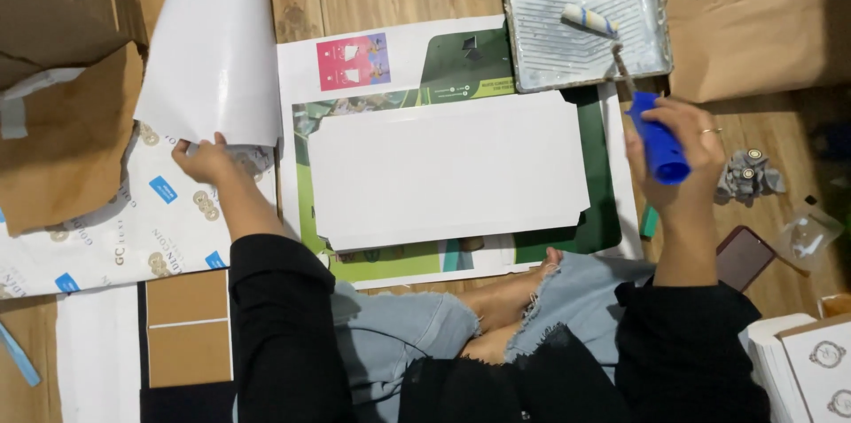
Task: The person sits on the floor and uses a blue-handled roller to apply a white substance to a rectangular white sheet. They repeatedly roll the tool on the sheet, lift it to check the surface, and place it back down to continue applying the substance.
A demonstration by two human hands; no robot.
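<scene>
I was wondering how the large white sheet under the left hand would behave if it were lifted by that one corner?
The white sheet is probably floppy: it looks thin where the left hand pinches its lower corner. It likely weighs little for its size. Its smooth, slightly glossy face suggests it may slide over the printed paper beneath.

Your right hand [678, 144] grips the blue handle [659, 139] of a small paint roller [589, 19], whose striped sleeve rests in the grey paint tray [651, 24] at one o'clock. Your left hand [204, 160], at nine o'clock, pinches the lower edge of a large white sheet [217, 42] that lies over printed paper [133, 219]. Between your hands, a white die-cut card [448, 170] lies flat on a green printed poster [598, 210]. Brown cardboard [745, 19] sits at two o'clock.
</scene>
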